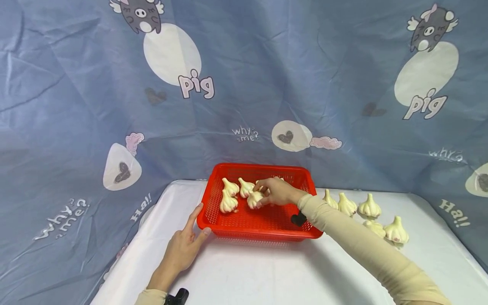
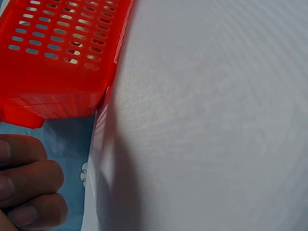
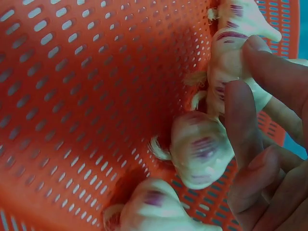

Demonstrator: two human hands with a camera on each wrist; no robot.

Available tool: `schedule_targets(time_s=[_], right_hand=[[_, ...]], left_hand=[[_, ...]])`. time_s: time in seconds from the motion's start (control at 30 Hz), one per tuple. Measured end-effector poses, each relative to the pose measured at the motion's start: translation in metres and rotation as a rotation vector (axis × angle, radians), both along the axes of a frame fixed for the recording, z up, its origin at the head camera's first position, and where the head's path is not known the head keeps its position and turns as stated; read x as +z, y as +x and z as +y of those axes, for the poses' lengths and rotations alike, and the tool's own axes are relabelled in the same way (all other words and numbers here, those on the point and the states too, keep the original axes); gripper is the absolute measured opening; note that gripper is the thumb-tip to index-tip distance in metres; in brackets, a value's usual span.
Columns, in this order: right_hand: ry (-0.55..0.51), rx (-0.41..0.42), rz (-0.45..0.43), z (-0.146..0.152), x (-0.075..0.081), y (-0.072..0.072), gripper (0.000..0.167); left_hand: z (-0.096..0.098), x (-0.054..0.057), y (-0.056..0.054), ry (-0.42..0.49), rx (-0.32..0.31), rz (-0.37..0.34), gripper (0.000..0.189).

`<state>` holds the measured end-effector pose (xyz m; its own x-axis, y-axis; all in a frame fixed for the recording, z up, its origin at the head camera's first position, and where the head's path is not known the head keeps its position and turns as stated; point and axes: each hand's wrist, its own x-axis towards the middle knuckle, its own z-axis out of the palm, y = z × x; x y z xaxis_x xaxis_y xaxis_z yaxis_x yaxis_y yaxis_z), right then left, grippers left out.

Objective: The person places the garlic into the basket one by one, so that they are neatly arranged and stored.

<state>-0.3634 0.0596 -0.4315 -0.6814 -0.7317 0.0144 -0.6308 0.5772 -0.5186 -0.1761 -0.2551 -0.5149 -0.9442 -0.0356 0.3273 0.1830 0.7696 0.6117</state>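
A red plastic basket [image 1: 263,232] with slotted walls stands on the white table, several garlic bulbs [image 1: 228,202] inside it towards the left and back. My right hand [image 1: 280,191] reaches in over the right side. Its thumb and fingers pinch a garlic bulb [image 1: 253,201] in the middle of the basket; in the right wrist view the fingertips overlap this bulb [image 3: 226,65]. At the basket's front left corner is my left hand [image 1: 183,250], thumb and forefinger spread, their tips right at the rim. Three of its fingers [image 2: 31,185] show loosely bent beside the basket wall.
Several more garlic bulbs [image 1: 370,207] lie on the table right of the basket, partly behind the right sleeve [image 1: 354,237]. White cloth [image 1: 259,275] covers the table. A blue printed curtain [image 1: 244,93] hangs close behind and along both sides.
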Motion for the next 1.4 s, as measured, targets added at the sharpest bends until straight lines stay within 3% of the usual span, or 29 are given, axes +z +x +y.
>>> schedule_targets(time_s=[0.43,0.7,1.4], right_hand=[[-0.023,-0.003,0.067,-0.013,-0.02,0.0,0.043],[0.043,0.0,0.134,-0.019,-0.021,0.0,0.046],[0.087,-0.008,0.173,-0.021,-0.026,-0.004,0.046]], left_hand=[[0.001,0.002,0.003,-0.001,-0.003,0.003,0.075],[0.0,0.001,0.002,0.007,-0.005,0.006,0.076],[0.001,0.002,0.002,0.017,-0.001,-0.005,0.075]])
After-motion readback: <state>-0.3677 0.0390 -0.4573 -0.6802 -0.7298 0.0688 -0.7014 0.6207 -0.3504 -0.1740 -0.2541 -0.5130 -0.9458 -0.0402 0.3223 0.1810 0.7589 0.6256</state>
